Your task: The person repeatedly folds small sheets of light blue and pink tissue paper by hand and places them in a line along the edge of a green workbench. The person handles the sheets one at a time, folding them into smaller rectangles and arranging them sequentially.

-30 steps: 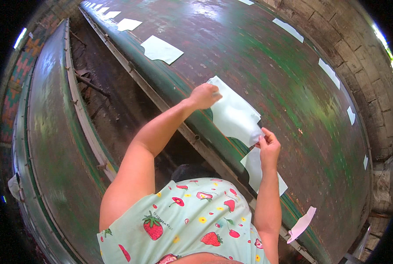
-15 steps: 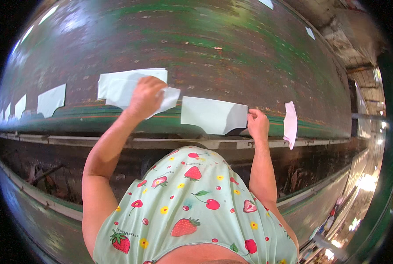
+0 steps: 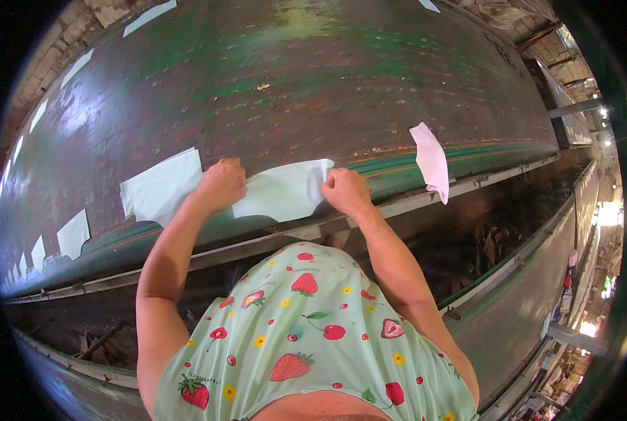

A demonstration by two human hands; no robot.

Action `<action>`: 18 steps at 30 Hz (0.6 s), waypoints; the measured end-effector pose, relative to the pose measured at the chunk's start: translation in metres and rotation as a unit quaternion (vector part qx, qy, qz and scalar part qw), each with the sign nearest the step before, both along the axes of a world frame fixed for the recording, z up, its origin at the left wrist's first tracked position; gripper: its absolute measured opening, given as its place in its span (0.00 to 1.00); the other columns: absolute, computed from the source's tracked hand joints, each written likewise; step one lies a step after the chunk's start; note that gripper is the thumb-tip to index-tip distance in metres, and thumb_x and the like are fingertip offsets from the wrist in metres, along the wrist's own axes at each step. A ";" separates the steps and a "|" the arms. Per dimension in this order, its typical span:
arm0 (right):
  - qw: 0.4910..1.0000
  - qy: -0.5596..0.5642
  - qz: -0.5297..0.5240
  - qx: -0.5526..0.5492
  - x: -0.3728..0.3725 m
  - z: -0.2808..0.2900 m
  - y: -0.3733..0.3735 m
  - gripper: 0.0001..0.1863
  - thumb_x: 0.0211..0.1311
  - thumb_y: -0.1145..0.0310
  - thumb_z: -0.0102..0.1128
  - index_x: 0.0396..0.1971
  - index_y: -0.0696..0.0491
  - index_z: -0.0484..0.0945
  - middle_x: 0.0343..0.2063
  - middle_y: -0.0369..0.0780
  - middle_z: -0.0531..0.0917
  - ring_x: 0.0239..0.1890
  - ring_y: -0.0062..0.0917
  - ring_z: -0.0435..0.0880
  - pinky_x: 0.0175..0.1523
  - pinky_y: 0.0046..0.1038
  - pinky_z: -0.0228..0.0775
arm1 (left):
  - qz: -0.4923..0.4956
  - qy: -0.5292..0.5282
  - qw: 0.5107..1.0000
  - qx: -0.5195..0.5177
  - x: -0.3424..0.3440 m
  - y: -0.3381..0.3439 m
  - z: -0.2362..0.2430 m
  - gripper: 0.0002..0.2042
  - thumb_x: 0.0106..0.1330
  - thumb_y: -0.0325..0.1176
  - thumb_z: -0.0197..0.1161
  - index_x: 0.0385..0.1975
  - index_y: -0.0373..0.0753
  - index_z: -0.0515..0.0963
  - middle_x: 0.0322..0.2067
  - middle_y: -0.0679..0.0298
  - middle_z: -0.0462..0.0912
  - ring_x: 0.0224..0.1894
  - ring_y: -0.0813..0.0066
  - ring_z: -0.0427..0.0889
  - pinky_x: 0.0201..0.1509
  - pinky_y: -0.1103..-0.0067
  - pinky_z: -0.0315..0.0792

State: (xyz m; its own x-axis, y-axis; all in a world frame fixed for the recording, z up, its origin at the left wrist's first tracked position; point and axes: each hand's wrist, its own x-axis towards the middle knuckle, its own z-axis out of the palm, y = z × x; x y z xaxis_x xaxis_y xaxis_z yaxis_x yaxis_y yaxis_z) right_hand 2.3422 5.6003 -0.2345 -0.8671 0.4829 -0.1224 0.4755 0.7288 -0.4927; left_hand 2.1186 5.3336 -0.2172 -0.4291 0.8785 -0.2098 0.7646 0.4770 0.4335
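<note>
A white cut fabric piece (image 3: 285,189) with a curved lower edge stretches between my two hands over the front edge of the dark, green-stained table (image 3: 299,116). My left hand (image 3: 222,184) is closed at its left end, fingers pinched on the cloth. At its right upper corner, my right hand (image 3: 346,191) also grips it, thumb and fingers pressed together. Just left of my left hand lies a small stack of similar white fabric pieces (image 3: 160,186). Whether another piece lies underneath the stretched one, I cannot tell.
A pale pink fabric piece (image 3: 431,163) hangs over the table edge to the right. Several white pieces lie farther left, one being a white piece (image 3: 73,234). A metal rail (image 3: 482,181) runs along the front edge, with a dark gap below it.
My left hand has moved from the stack to the middle piece's left end. The view has turned, and the piece in my left hand now stretches between both hands.
</note>
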 end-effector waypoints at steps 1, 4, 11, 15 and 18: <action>0.999 0.031 -0.008 -0.037 0.001 0.000 0.006 0.13 0.54 0.60 0.73 0.26 0.55 0.84 0.27 0.49 0.88 0.33 0.47 0.88 0.40 0.43 0.80 | 0.047 -0.058 0.997 -0.031 0.005 0.004 0.004 0.07 0.57 0.32 0.70 0.31 0.36 0.84 0.49 0.49 0.87 0.53 0.49 0.85 0.58 0.65 0.77; 0.986 0.122 -0.034 -0.111 0.011 0.006 0.040 0.10 0.52 0.66 0.72 0.25 0.56 0.81 0.25 0.49 0.85 0.28 0.43 0.86 0.36 0.39 0.78 | 0.111 -0.137 0.981 0.083 0.024 0.027 0.011 0.07 0.57 0.27 0.71 0.35 0.35 0.83 0.42 0.53 0.87 0.47 0.57 0.87 0.52 0.69 0.78; 0.897 0.236 -0.099 -0.359 0.047 0.021 0.159 0.09 0.63 0.80 0.68 0.41 0.60 0.79 0.32 0.37 0.86 0.31 0.18 0.84 0.37 0.24 0.83 | 0.318 -0.318 0.815 0.364 0.063 0.130 -0.016 0.21 0.65 0.22 0.72 0.57 0.33 0.77 0.42 0.64 0.87 0.45 0.75 0.85 0.50 0.76 0.79; 0.935 0.203 -0.043 -0.286 0.070 0.010 0.231 0.18 0.67 0.77 0.68 0.56 0.60 0.80 0.37 0.38 0.88 0.36 0.20 0.87 0.43 0.26 0.84 | 0.424 -0.134 0.851 0.280 0.067 0.180 -0.036 0.31 0.60 0.27 0.75 0.67 0.36 0.75 0.51 0.55 0.88 0.48 0.67 0.89 0.54 0.71 0.82; 0.982 0.185 -0.037 0.013 0.122 0.009 0.291 0.17 0.65 0.66 0.71 0.50 0.56 0.84 0.44 0.46 0.89 0.42 0.39 0.90 0.51 0.40 0.82 | 0.399 -0.029 0.878 0.263 0.087 0.207 -0.044 0.34 0.60 0.31 0.76 0.69 0.41 0.74 0.59 0.52 0.84 0.48 0.63 0.90 0.55 0.69 0.83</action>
State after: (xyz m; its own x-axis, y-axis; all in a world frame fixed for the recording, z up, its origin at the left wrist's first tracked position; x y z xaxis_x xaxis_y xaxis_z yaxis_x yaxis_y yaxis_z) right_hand 2.4641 5.8911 -0.2258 -0.8123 0.5451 0.2076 0.3191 0.7133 -0.6240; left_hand 2.2060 5.5409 -0.2607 -0.9541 0.2846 0.0930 0.2471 0.5734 0.7811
